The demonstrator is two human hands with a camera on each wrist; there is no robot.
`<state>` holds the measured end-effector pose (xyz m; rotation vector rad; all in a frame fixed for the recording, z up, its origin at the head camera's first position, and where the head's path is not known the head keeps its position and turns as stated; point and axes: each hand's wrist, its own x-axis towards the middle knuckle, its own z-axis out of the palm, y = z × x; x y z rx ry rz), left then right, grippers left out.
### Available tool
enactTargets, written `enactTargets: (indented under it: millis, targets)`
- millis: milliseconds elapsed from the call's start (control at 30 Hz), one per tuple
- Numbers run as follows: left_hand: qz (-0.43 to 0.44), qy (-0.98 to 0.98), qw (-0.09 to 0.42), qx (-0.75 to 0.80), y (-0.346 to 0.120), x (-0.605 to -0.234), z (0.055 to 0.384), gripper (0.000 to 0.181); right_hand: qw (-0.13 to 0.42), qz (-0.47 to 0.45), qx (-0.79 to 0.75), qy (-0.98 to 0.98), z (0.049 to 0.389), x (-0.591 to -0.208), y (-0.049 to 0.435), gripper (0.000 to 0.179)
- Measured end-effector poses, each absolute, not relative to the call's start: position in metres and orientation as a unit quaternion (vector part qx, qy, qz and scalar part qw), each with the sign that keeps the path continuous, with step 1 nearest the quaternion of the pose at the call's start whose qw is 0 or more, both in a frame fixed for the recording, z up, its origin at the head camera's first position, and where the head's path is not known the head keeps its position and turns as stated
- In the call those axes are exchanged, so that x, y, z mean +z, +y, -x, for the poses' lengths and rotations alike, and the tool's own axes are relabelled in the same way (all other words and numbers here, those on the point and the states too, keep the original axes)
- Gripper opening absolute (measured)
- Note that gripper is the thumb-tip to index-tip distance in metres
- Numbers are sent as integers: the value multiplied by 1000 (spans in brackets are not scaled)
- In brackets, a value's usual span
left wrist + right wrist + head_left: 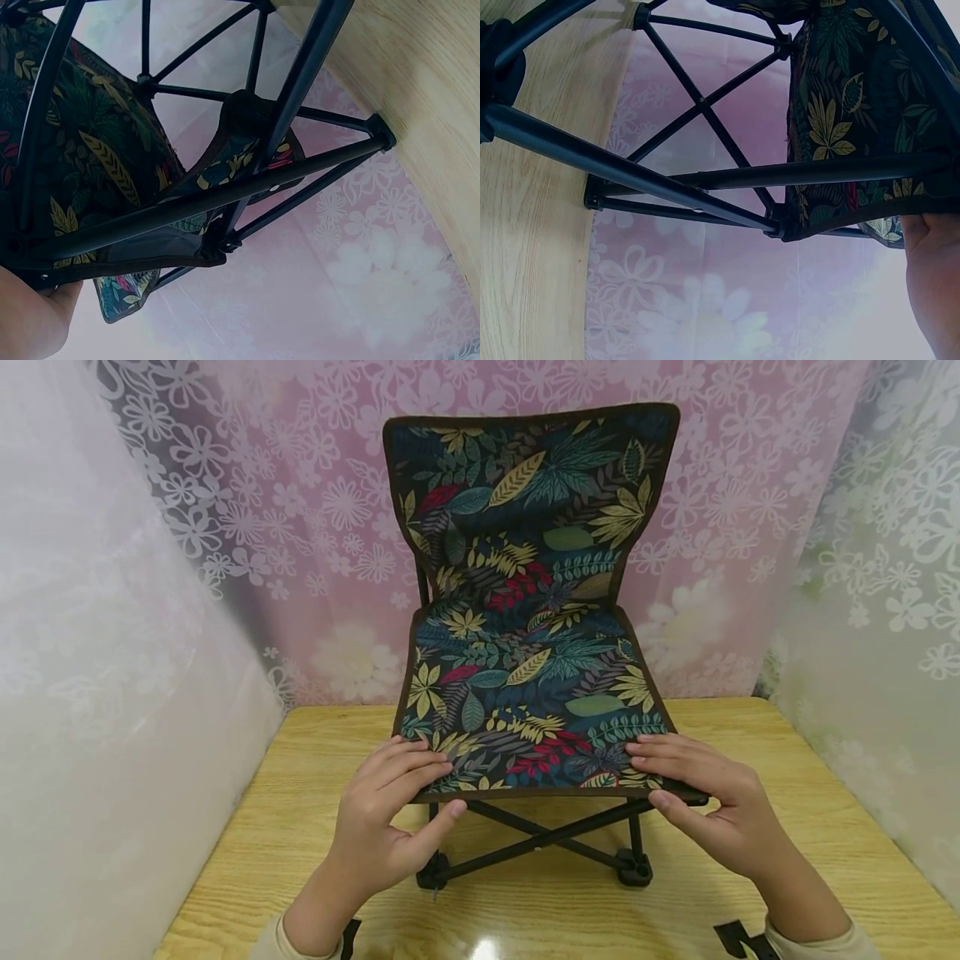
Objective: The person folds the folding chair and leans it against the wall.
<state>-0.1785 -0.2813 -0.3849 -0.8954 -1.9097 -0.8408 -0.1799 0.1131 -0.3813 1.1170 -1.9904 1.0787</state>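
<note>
A folding chair (525, 685) with dark leaf-print fabric and a black frame stands unfolded on the wooden table, its backrest to the rear. My left hand (393, 802) rests on the front left corner of the seat, fingers laid over the fabric and thumb at the front edge. At the opposite front corner, my right hand (708, 785) lies the same way, its thumb against the dark edging. Below the seat, crossed black tubes (543, 839) run down to plastic feet. Both wrist views look under the seat, where the frame (187, 202) and fabric underside (832, 120) show.
The wood-grain table (330, 735) carries the chair. Behind it hangs a pink floral curtain (315, 527). Pale sheer flowered curtains stand along the left (135, 693) and right (885, 635) sides. Black straps sit at both wrists.
</note>
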Motion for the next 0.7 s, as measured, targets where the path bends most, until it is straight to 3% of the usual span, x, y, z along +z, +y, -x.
enactTargets:
  millis: [467, 700]
  targets:
    - [358, -763, 418, -339, -282, -384, 178, 32, 291, -407, 393, -771, 178, -377, 116, 42]
    - [370, -764, 411, -333, -285, -385, 178, 32, 298, -416, 401, -760, 176, -378, 116, 38]
